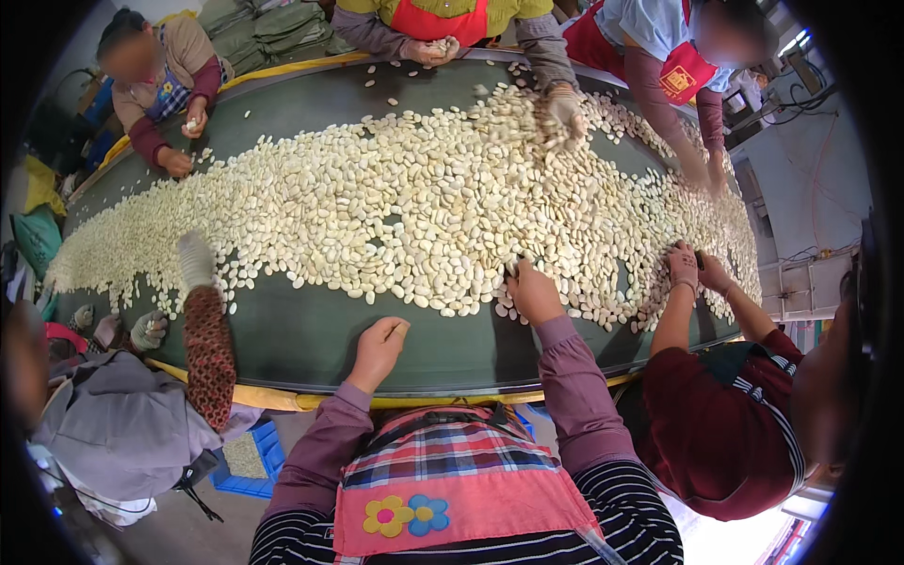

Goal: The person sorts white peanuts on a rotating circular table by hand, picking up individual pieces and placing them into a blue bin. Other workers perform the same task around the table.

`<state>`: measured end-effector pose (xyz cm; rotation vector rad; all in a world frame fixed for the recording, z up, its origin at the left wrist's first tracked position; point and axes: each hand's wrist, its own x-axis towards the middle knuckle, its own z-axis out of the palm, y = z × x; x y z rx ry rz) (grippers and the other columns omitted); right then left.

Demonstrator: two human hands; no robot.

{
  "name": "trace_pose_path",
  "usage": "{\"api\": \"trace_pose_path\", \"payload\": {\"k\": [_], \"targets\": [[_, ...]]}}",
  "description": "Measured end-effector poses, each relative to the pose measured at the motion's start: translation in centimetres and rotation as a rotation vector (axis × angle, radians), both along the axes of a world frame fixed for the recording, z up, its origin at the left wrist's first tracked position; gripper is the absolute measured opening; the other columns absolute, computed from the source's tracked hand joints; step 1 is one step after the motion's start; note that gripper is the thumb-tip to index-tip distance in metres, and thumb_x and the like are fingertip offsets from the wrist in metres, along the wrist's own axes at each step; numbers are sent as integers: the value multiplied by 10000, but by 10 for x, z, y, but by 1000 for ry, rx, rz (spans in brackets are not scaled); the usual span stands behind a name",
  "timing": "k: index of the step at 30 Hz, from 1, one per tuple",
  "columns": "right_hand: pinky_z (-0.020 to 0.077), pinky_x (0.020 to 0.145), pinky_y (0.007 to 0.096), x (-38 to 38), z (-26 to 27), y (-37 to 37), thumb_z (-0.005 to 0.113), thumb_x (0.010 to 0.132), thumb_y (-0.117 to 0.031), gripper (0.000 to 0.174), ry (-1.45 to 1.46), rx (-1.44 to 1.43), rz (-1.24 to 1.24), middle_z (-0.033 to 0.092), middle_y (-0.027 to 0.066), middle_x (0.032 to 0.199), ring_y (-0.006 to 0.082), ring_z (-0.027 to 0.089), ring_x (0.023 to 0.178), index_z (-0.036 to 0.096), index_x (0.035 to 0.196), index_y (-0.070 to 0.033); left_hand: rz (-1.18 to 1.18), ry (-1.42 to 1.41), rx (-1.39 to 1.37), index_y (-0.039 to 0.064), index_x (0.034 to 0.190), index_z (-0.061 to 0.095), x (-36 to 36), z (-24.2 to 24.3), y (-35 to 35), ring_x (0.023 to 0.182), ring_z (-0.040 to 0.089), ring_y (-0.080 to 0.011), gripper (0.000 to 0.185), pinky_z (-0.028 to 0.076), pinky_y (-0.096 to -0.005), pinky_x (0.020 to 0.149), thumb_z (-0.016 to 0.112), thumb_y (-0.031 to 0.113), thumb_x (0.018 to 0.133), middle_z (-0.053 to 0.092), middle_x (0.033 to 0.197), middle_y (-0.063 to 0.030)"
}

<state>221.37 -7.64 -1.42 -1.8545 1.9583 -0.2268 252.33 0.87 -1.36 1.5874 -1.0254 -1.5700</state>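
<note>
A broad layer of large white beans (438, 205) spreads over a dark green belt (282, 346) before me. My left hand (378, 353) is curled above a bare strip of the belt near its front edge, thumb uppermost. The inside of that hand is hidden, so whether it holds beans does not show. My right hand (534, 291) reaches to the near edge of the beans, its fingertips down among them. Something small and dark shows at those fingertips, and I cannot tell if anything is gripped. A few loose beans lie just below this hand.
A co-worker's gloved hand (566, 113) sweeps beans across from me. To my left, another person's gloved hand (195, 260) touches the layer. Two hands of a person on my right (684, 265) work close by. Yellow edging (318, 402) borders the belt; a blue crate (247, 462) stands below.
</note>
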Motion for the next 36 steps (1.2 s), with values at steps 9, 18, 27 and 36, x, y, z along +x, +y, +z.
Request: {"api": "trace_pose_path", "payload": {"k": [9,18,27,36], "targets": [[518,740,486,-25,10,-109,592,877,-152,308,58,-341,-57,697,206,873,393,668,841,617,1178,-93,-16,-40,-57,5,1050,646,33,-6,3,556,412,-28,141,317,-208,488,576,104,980,494,655,44],[509,663,503,-29,-5,-130,512,922,-200,173,386,-113,83,686,194,772,388,678,745,578,991,-56,56,-66,-10,4,995,682,65,-13,-4,628,484,-35,115,409,-212,563,621,87,944,568,718,39],[372,527,216,-32,23,-108,547,978,-285,244,-1589,55,-651,519,-11,670,69,440,598,633,1060,-72,-2,-12,-15,19,1052,646,81,-14,-17,553,403,-22,131,313,-199,489,573,104,985,488,666,58],[492,761,543,16,-28,-138,506,935,-247,264,92,-162,-182,669,287,882,464,641,858,560,982,7,-21,26,7,9,1072,637,98,-10,-21,553,399,-23,145,307,-203,488,566,106,990,486,665,55]]}}
